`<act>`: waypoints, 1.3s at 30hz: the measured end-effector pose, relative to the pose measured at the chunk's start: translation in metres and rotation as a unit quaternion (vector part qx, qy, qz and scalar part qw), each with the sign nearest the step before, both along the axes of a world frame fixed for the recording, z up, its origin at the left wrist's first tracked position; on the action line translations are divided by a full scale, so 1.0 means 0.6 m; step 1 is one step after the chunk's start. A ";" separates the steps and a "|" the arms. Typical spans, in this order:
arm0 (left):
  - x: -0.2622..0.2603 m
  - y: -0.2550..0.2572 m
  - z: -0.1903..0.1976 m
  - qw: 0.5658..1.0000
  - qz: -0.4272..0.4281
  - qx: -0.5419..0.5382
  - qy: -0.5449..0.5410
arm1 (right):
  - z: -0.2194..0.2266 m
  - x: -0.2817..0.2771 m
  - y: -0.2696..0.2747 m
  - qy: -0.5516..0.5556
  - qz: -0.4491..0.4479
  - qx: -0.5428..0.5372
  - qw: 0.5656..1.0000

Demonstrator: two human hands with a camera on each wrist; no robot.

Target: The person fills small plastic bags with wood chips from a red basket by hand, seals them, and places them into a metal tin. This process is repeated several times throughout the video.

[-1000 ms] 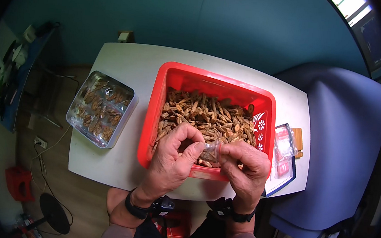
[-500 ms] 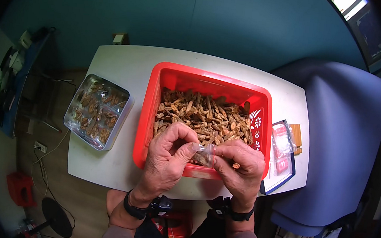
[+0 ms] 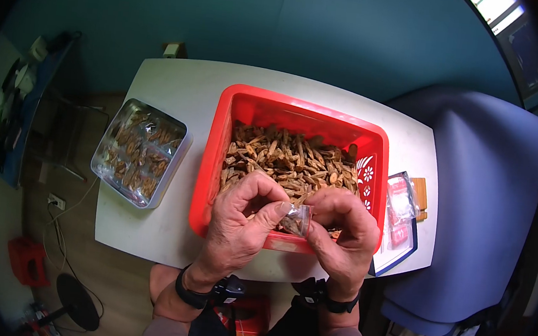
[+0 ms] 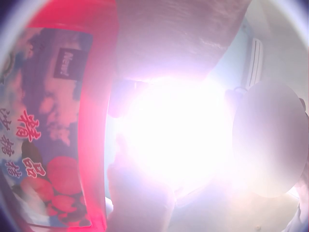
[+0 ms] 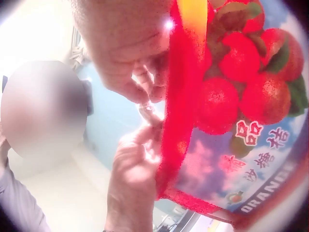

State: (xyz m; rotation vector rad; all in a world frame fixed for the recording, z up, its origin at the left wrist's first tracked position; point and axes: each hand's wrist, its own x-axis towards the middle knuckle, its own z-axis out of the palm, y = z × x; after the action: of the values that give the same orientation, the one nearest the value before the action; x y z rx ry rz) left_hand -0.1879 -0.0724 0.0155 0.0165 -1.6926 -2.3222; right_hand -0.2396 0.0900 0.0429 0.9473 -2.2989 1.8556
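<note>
Over the near rim of a red basket (image 3: 380, 153), both hands hold a small clear plastic bag (image 3: 295, 220) with brown pieces inside. The left hand (image 3: 238, 220) pinches the bag's left side between thumb and fingers. At its right side, by the strip along the bag's edge, the right hand (image 3: 348, 237) pinches with thumb and bent forefinger. Dried brown slices (image 3: 289, 160) fill the basket's lower part. In the right wrist view the right hand (image 5: 128, 43) and left hand (image 5: 133, 179) meet at the bag beside the basket (image 5: 181, 96). Glare covers much of the left wrist view.
A metal tin (image 3: 183, 153) of filled clear bags stands on the white table (image 3: 139, 233), left of the basket. To the right lie a tray (image 3: 408, 254) with red-and-clear packets (image 3: 400, 206) and a wooden piece (image 3: 420, 199). A blue-grey covered object (image 3: 472, 207) stands beside the table.
The right hand has shifted its fingers along the bag's right edge, and a brown piece seen by its fingers half a second ago no longer shows there. The left hand keeps its pinch.
</note>
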 end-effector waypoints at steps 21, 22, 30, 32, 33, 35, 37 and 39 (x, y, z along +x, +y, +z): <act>0.002 0.011 0.001 0.999 0.038 0.036 -0.008 | -0.008 0.010 0.004 -0.049 -0.025 -0.103 0.993; 0.003 0.012 0.001 0.998 0.040 0.045 -0.011 | -0.002 0.010 0.004 -0.049 -0.026 -0.104 0.993; 0.004 0.011 0.003 0.998 0.031 0.052 -0.031 | 0.006 0.001 0.003 0.017 -0.051 -0.010 0.999; 0.000 0.014 0.010 0.995 0.036 0.090 -0.029 | 0.004 0.008 0.003 -0.033 -0.053 -0.031 0.998; 0.000 0.013 0.008 0.995 0.035 0.088 -0.028 | 0.003 0.011 0.003 -0.083 -0.055 -0.053 0.994; -0.001 0.008 0.003 0.995 0.003 0.099 -0.031 | 0.000 0.010 0.002 -0.082 -0.042 -0.061 0.994; 0.000 0.007 0.011 0.993 -0.007 0.111 -0.030 | 0.001 0.013 0.003 -0.085 -0.029 -0.065 0.994; 0.001 0.005 0.013 0.992 -0.015 0.124 -0.031 | 0.006 0.016 0.001 -0.109 -0.030 -0.044 0.993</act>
State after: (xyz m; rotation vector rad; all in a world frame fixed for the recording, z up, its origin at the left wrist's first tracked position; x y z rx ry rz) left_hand -0.1875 -0.0697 0.0234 0.1123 -1.4290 -2.5632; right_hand -0.2297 0.0903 0.0467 0.6869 -2.3078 2.1096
